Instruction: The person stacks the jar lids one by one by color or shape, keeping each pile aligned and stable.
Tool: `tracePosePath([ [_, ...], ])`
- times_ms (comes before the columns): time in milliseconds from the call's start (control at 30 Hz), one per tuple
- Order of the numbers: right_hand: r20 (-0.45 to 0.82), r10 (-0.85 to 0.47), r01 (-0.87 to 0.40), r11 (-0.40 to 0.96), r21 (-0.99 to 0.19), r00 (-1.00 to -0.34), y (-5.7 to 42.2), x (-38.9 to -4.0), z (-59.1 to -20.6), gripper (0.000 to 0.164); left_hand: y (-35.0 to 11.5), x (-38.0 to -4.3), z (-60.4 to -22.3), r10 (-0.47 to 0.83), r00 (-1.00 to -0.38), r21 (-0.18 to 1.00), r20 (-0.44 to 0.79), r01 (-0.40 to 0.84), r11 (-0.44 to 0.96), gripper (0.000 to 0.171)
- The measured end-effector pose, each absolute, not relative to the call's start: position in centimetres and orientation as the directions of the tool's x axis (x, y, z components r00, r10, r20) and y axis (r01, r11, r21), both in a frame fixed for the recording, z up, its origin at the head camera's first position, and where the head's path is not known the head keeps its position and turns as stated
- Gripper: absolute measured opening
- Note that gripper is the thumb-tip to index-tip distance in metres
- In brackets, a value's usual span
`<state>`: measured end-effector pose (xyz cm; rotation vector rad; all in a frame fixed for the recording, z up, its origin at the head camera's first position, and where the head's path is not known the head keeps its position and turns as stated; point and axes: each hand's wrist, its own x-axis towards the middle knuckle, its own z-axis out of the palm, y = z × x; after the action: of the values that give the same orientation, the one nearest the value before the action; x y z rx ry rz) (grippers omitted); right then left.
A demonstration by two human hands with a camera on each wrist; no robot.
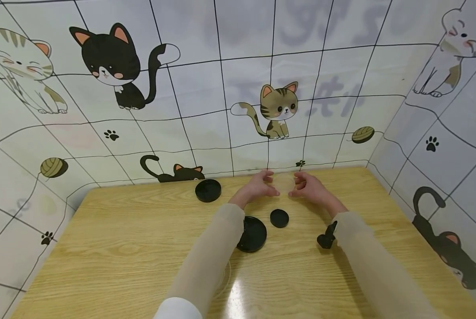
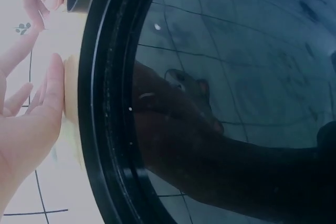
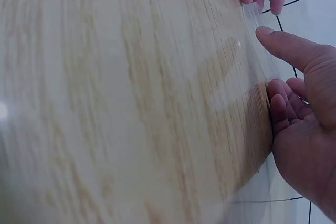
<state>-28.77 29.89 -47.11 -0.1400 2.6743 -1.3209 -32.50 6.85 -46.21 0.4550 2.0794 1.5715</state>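
Observation:
Near the table's back edge, a clear round lid or dish [image 1: 284, 184] sits between my two hands; its see-through edge [image 3: 262, 51] shows faintly in the right wrist view. My left hand [image 1: 260, 185] holds its left side, thumb in front and fingers behind. On the opposite side my right hand [image 1: 310, 188] holds it with bent fingers and thumb. A small black round dish [image 1: 279, 218] lies just in front of the hands. The larger black dish [image 1: 254, 235], partly covered by the left sleeve, fills much of the left wrist view.
Another black round dish [image 1: 208, 190] lies at the back, left of the hands. A clear round piece [image 1: 226, 279] is mostly hidden under the left forearm. The wooden table [image 1: 134, 239] meets a cat-printed cloth [image 1: 198, 97] behind. A black device [image 1: 327, 237] hangs at the right wrist.

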Motion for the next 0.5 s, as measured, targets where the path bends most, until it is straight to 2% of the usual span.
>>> tracePosePath([
  [167, -0.085, -0.167, -0.037, 0.619, -0.784, -0.982, 29.87, -28.71, -47.26, 0.077, 6.83, -32.59, -46.33, 0.540, -0.819, 0.954, -0.195, -0.031, 0.298, 0.078],
  [500, -0.099, -0.184, -0.042, 0.636, -0.771, -0.978, 29.73, -28.49, -47.49, 0.068, 6.88, -32.58, -46.38, 0.532, -0.829, 0.916, -0.171, 0.066, 0.396, 0.059],
])
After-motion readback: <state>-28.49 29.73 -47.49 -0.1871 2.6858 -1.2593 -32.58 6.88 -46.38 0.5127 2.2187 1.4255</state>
